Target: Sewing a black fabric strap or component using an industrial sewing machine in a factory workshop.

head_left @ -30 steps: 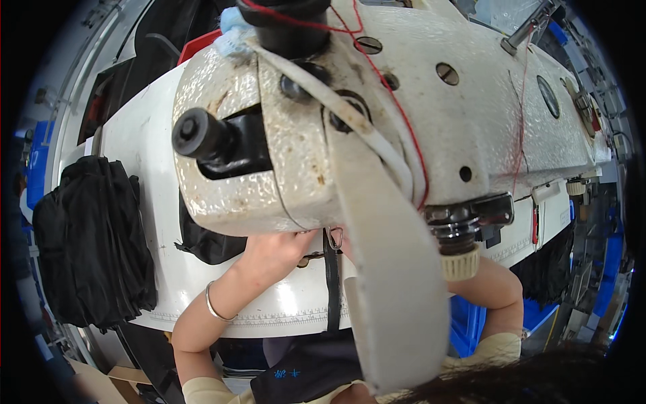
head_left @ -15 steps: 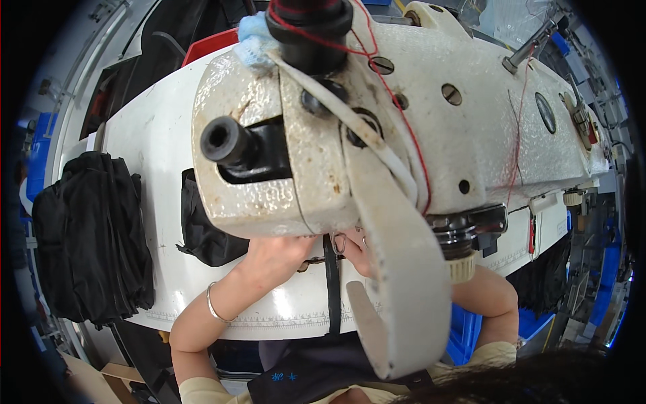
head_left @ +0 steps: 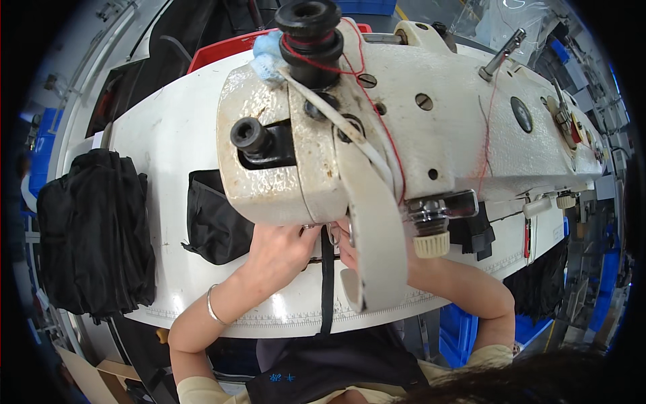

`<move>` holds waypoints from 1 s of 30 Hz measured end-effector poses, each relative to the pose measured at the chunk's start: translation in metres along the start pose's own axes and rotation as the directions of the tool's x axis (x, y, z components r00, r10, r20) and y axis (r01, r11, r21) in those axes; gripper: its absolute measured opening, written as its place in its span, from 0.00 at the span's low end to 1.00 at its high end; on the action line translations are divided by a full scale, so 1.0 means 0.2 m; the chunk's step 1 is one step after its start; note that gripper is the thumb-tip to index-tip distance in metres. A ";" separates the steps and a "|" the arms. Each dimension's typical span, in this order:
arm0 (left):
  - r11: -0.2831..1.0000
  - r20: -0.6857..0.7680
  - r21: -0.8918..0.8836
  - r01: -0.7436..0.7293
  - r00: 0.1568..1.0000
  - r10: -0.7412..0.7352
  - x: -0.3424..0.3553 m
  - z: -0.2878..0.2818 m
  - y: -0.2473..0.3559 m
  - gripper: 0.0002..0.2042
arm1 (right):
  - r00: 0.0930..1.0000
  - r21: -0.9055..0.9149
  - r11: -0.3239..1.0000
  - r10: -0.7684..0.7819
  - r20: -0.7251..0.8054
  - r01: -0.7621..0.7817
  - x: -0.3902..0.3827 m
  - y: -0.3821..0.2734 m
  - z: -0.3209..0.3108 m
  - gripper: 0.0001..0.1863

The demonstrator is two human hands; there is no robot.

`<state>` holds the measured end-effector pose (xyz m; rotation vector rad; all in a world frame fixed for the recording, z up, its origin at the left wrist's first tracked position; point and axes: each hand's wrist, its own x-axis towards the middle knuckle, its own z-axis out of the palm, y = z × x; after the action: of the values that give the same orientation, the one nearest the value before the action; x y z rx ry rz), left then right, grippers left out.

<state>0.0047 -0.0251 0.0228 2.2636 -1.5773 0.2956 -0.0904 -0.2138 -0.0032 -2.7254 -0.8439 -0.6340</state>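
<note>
Remote log, head view. The strip, black and narrow, runs up from the near edge of the table between both hands; its far end goes out of sight beneath the machine. My left hand sits just left of it, fingers curled and bunched narrow; the tips are hidden behind the machine, so I can't make out whether they pinch anything. My right hand is just right of the strip, partly covered by the pale guard; what its fingers hold, if anything, I can't make out either. Judged step: steadying the strip at the machine. To do it well, I would want light, even pressure from both sides, the strip flat and untwisted, its tail square to the scale and free to slide over the table edge. Pulling one side harder would probably skew it. Fingertips should keep clear of the needle area (I can't see the needle from here, which argues for small, slow corrections). The pouch lies near the left forearm; a wide elbow swing could drag it.
</note>
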 end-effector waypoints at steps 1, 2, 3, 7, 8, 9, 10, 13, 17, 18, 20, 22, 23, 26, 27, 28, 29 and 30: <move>1.000 0.011 -0.017 0.008 1.000 -0.008 0.00 0.00 -0.01 0.14 | 1.000 0.012 1.000 -0.014 -0.011 0.014 0.00 0.00 0.01 0.11; 0.999 0.023 -0.044 0.022 1.000 -0.021 0.01 0.00 -0.01 0.14 | 1.000 0.010 1.000 -0.009 -0.028 0.009 0.00 0.01 0.01 0.11; 0.999 0.027 -0.025 0.022 0.999 -0.021 0.02 -0.01 -0.02 0.14 | 0.999 0.009 1.000 -0.005 -0.047 0.005 0.00 0.01 0.01 0.11; 1.000 -0.014 -0.010 -0.015 1.000 0.014 0.05 -0.03 0.00 0.13 | 0.993 -0.004 1.000 -0.009 -0.120 0.008 -0.02 0.02 -0.02 0.13; 1.000 -0.014 -0.011 -0.009 1.000 0.009 0.06 -0.04 0.01 0.14 | 0.989 -0.058 0.998 0.001 -0.150 -0.010 -0.02 0.03 -0.03 0.13; 0.996 0.121 -0.014 0.090 0.989 -0.088 0.05 -0.06 0.04 0.15 | 0.986 -0.125 0.992 -0.023 -0.167 0.002 -0.03 0.04 -0.04 0.12; 0.995 0.078 0.066 0.069 0.994 -0.074 0.05 -0.07 0.07 0.16 | 0.977 -0.200 0.980 -0.044 -0.208 0.002 -0.03 0.05 -0.04 0.12; 0.945 0.030 0.327 0.032 0.999 -0.044 0.02 -0.12 0.13 0.17 | 0.998 -0.169 0.986 -0.001 -0.067 -0.010 -0.02 0.07 -0.06 0.15; 0.975 -0.181 0.218 0.035 0.984 0.005 -0.02 -0.18 0.09 0.16 | 0.994 -0.070 0.992 -0.106 -0.026 0.104 0.00 0.07 -0.11 0.18; 0.983 -0.087 0.178 0.040 0.996 -0.024 -0.03 -0.18 0.08 0.15 | 0.981 -0.075 0.981 -0.184 -0.059 0.179 0.00 0.05 -0.13 0.18; 0.995 -0.041 0.086 0.053 0.998 -0.049 -0.03 -0.18 0.05 0.14 | 0.946 -0.195 0.926 -0.322 0.040 0.324 0.02 0.01 -0.15 0.18; 0.993 -0.028 0.115 0.035 0.999 -0.032 -0.04 -0.17 0.04 0.08 | 0.919 -0.309 0.866 -0.373 0.126 0.393 0.05 -0.03 -0.16 0.18; 0.985 -0.024 0.172 0.010 1.000 -0.006 -0.05 -0.18 0.05 0.07 | 0.919 -0.365 0.844 -0.355 0.170 0.394 0.06 -0.05 -0.15 0.17; 0.981 -0.021 0.195 -0.002 1.000 0.006 -0.05 -0.20 0.05 0.06 | 0.932 -0.337 0.871 -0.306 0.196 0.357 0.09 -0.08 -0.13 0.16; 0.987 -0.048 0.158 0.031 0.999 -0.023 -0.04 -0.21 0.05 0.07 | 0.938 -0.299 0.894 -0.284 0.201 0.334 0.10 -0.08 -0.12 0.15; 0.992 -0.099 0.110 0.057 0.994 -0.046 -0.04 -0.22 0.04 0.08 | 0.954 -0.255 0.921 -0.269 0.131 0.294 0.10 -0.08 -0.11 0.14; 0.994 -0.061 -0.003 0.112 0.992 -0.112 -0.02 -0.22 0.05 0.08 | 0.966 -0.213 0.943 -0.246 0.075 0.256 0.10 -0.08 -0.10 0.14; 0.994 -0.079 -0.034 0.106 0.991 -0.109 -0.01 -0.22 0.05 0.08 | 0.976 -0.176 0.960 -0.219 0.008 0.217 0.09 -0.07 -0.09 0.13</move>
<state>-0.0031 -0.0089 0.0638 2.2751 -1.4050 0.3279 -0.0908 -0.1988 0.0220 -2.8029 -1.1481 -0.8024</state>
